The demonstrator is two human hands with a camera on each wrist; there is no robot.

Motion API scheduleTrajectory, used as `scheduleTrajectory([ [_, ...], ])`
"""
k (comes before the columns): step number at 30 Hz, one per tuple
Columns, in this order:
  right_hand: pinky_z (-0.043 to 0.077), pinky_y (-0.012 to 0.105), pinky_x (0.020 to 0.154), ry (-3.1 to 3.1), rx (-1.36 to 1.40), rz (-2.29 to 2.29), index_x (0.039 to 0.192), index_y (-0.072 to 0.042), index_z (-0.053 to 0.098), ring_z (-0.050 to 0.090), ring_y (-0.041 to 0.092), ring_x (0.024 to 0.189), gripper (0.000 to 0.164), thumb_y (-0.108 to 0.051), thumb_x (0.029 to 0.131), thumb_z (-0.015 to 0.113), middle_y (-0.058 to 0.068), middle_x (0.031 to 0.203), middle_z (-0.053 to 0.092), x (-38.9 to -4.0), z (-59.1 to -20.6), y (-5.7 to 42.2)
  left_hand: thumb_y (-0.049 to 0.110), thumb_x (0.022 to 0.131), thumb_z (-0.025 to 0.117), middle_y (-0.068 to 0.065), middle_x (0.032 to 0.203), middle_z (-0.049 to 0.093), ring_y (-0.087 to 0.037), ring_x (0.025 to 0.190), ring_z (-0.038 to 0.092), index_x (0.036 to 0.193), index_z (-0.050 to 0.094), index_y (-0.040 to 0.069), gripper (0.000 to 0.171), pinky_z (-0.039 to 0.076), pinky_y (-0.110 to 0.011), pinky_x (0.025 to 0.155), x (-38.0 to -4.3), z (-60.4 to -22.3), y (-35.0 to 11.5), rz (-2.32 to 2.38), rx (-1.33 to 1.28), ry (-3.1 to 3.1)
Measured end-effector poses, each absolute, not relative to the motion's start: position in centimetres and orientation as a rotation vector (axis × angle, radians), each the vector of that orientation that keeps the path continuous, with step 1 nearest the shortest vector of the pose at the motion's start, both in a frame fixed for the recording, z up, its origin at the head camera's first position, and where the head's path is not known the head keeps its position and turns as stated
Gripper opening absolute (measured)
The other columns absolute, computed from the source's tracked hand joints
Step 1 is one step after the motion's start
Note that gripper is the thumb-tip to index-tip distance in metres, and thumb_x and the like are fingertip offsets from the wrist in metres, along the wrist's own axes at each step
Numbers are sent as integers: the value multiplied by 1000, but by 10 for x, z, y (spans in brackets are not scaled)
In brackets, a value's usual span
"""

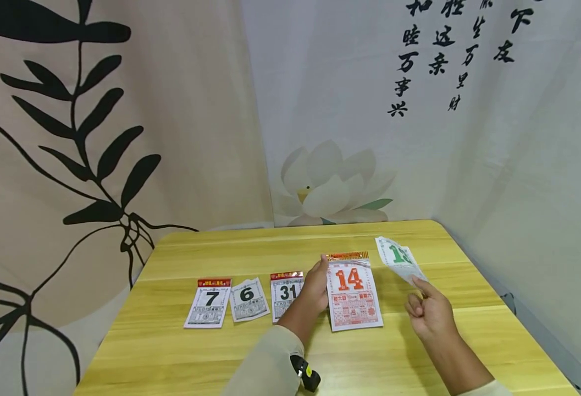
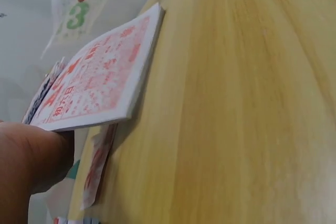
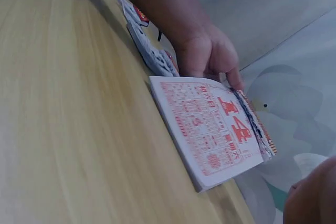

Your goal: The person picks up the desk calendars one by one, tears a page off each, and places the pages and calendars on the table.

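Note:
My left hand (image 1: 314,290) grips a thick tear-off calendar (image 1: 354,302) by its upper left edge, thumb at the top band. Its front page has a large red 14, and the pad is tilted up off the wooden table in the left wrist view. To the right, my right hand (image 1: 431,313) pinches a loose calendar leaf (image 1: 400,258) with a green number, partly folded over and held in the air. The leaf's green 3 (image 2: 77,16) shows in the left wrist view. Ragged paper stubs (image 3: 251,116) run under the calendar's band.
Left of my left hand lie a calendar pad with 7 (image 1: 211,305), a leaf with 6 (image 1: 248,300) and a pad with 31 (image 1: 282,289), partly behind the hand. The wooden table (image 1: 171,363) ends at a printed cloth wall (image 1: 211,137).

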State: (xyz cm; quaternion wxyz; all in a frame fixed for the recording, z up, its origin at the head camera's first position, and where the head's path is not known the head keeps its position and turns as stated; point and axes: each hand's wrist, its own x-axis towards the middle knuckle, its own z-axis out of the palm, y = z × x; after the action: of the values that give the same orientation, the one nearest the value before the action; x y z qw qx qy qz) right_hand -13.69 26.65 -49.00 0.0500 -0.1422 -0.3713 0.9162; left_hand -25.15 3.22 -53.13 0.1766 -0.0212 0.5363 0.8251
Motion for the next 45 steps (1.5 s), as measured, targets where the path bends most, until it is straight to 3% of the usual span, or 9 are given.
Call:
scheduleTrajectory([
  [4,22,23,55,-1078,-468,2863,109,-1,73,34,8,48,47,-28,119,35,-1,115,69,-133,-496,278,50,117,44,-24,176,33,-47,164,30,174,19,5,77,29,-58,135,-251,-534,45,2293,-48,1557],
  [6,23,24,55,-1047,-524,2877,101,0,79,36,9,47,60,-31,119,32,6,112,74,-132,-498,284,41,119,45,-25,171,41,-46,160,39,173,26,6,68,36,-58,131,-251,-533,52,2288,-31,1555],
  [11,24,24,54,-1117,-632,2835,100,-4,74,36,8,47,58,-33,119,28,4,108,71,-134,-501,293,16,117,49,-26,151,63,-43,137,65,167,40,5,52,55,-55,115,-248,-531,61,2268,18,1584],
  [14,25,24,53,-1193,-692,2807,98,-6,74,36,7,47,59,-32,120,26,2,106,72,-136,-505,297,6,115,48,-25,148,63,-41,134,67,167,39,5,53,56,-54,113,-248,-531,65,2255,26,1599],
  [19,31,21,52,-1314,-744,2750,103,-9,71,36,4,48,54,-33,120,26,-3,102,75,-140,-516,301,-6,111,45,-29,158,54,-48,146,56,170,31,4,62,48,-58,122,-247,-530,69,2236,76,1557],
  [26,31,18,54,-1400,-792,2748,132,-16,39,37,3,53,27,-36,119,27,-11,110,64,-146,-528,305,-9,108,47,-32,166,46,-53,154,44,173,23,4,71,40,-61,128,-246,-528,72,2184,100,1562],
  [33,33,17,59,-1534,-796,2751,126,-13,50,42,3,61,22,-29,118,36,0,128,41,-145,-520,308,-4,105,55,-30,176,29,-56,161,30,175,11,3,82,34,-64,130,-244,-530,73,2160,77,1621],
  [38,34,16,56,-1621,-819,2758,126,-10,50,44,4,63,22,-28,117,40,3,119,47,-144,-512,312,3,103,63,-28,182,1,-57,166,1,174,3,-1,93,14,-71,134,-240,-531,76,2168,11,1614],
  [45,34,14,49,-1861,-807,2705,138,-11,44,44,4,58,28,-27,115,47,1,98,66,-142,-506,315,10,103,69,-29,181,4,-56,166,1,172,7,-5,94,10,-68,135,-241,-529,74,2166,8,1675],
])
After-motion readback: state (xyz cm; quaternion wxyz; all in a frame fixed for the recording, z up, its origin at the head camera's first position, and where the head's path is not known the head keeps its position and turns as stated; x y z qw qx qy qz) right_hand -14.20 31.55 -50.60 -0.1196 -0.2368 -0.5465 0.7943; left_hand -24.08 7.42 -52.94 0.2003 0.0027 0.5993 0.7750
